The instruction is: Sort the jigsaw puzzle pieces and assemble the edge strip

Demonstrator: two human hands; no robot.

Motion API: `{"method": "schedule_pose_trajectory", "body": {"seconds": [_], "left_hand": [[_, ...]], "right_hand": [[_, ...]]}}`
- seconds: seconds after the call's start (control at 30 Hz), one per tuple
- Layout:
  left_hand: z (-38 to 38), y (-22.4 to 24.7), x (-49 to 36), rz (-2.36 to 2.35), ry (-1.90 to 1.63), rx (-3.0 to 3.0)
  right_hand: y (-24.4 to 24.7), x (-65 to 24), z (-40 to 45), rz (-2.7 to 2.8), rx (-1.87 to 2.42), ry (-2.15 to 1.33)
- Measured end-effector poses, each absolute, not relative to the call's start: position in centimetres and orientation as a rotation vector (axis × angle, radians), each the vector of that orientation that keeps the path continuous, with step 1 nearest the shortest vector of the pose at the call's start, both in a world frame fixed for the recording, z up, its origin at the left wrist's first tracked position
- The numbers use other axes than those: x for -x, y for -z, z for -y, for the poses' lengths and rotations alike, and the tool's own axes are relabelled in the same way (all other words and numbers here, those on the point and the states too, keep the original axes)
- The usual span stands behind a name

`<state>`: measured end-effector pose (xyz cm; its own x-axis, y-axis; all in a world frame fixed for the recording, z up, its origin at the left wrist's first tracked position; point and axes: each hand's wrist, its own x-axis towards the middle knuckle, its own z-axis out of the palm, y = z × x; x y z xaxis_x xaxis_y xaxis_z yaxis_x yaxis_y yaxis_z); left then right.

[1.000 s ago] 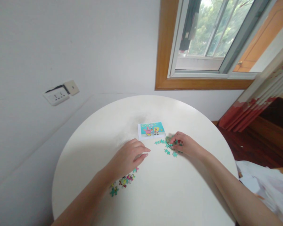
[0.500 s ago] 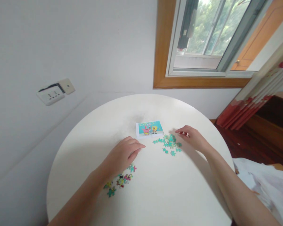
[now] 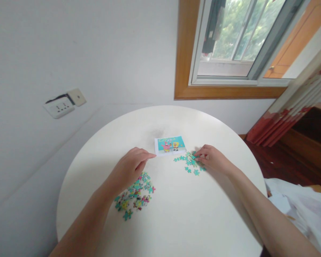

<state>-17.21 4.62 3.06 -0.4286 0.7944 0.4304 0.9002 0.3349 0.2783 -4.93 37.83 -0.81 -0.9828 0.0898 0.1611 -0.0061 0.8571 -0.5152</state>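
Observation:
My left hand [image 3: 132,165] hovers at the left of a small box [image 3: 170,145] with a cartoon picture, its index finger stretched toward the box's near left corner and nothing visible in it. Below that hand lies a mixed heap of puzzle pieces [image 3: 136,192] in green, yellow and pink. On the right, my right hand [image 3: 210,157] has its fingers bent down onto a smaller pile of mostly green pieces [image 3: 189,159]. Its fingertips touch the pile; what they pinch, if anything, is too small to tell.
The round white table [image 3: 176,221] stands against a wall with a socket [image 3: 59,107]. A wood-framed window [image 3: 230,93] is behind it. A red and white curtain [image 3: 273,125] hangs at the right, above white bags [image 3: 296,203].
My left hand has moved left and slightly away from me, uncovering more of the left heap. My right hand has moved left onto the green pile, its fingers closing together.

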Motion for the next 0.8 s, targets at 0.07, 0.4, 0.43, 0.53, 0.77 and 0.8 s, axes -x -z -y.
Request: {"method": "schedule_pose_trajectory", "body": {"seconds": [0.07, 0.4, 0.43, 0.53, 0.77, 0.8], "left_hand": [[-4.58, -3.26, 17.18, 2.379, 0.71, 1.54], [-4.08, -3.91, 17.4, 2.354, 0.754, 1.484], [-4.05, -3.89, 17.42, 2.354, 0.76, 1.479], [-4.05, -3.85, 17.38, 2.355, 0.77, 1.477], [-4.12, -4.07, 17.02, 2.352, 0.779, 1.487], [-4.13, -4.1, 16.98, 2.351, 0.774, 1.492]], "right_hand": [[1.0, 5.07, -37.68, 2.859, 0.069, -0.803], [0.57, 4.99, -37.28, 2.843, 0.088, -0.833], [0.59, 4.99, -37.31, 2.843, 0.096, -0.823], [0.61, 5.0, -37.36, 2.852, 0.104, -0.821], [0.42, 5.0, -37.29, 2.83, 0.129, -0.937], [0.43, 5.01, -37.31, 2.824, 0.146, -0.953]]}}
